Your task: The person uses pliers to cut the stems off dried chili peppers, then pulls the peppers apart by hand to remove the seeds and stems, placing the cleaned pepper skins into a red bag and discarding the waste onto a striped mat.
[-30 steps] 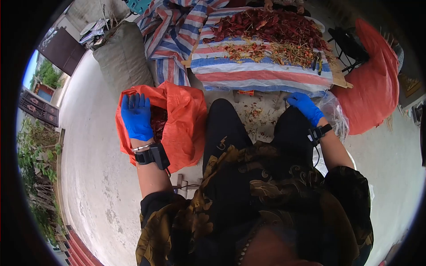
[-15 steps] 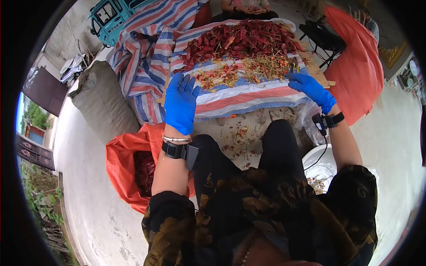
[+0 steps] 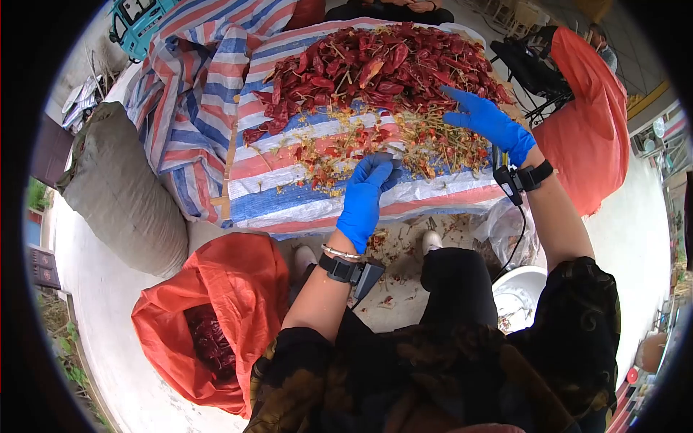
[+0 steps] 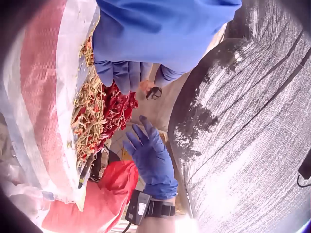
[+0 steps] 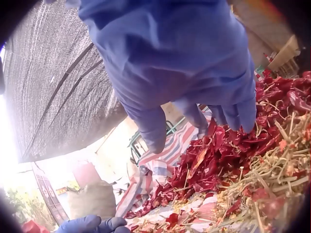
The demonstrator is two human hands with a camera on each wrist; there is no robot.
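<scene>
Dried red chilies point(image 3: 386, 61) lie heaped at the back of a striped plastic sheet point(image 3: 267, 206) spread over a low table. Pale stems and chili scraps point(image 3: 339, 148) are scattered in front of the heap. My left hand point(image 3: 364, 202), in a blue glove, is over the front of the sheet beside the scraps, its fingers loosely bent with nothing visible in them. Over the right side of the heap reaches my right hand point(image 3: 494, 128), also gloved in blue. Its thumb and fingers are spread point(image 5: 153, 128), with the chilies just past the fingertips.
An orange-red sack point(image 3: 238, 274) with chilies inside stands by my left leg, a grey-green sack point(image 3: 126, 195) farther left. At right are a big red sack point(image 3: 588, 126), a clear plastic bag point(image 3: 509, 231) and a white tub point(image 3: 530, 281). Another person point(image 3: 404, 11) sits across the table.
My left hand has gone from above the orange-red sack to the front of the sheet. My right hand has risen from my knee to the chili heap. The view has shifted toward the table.
</scene>
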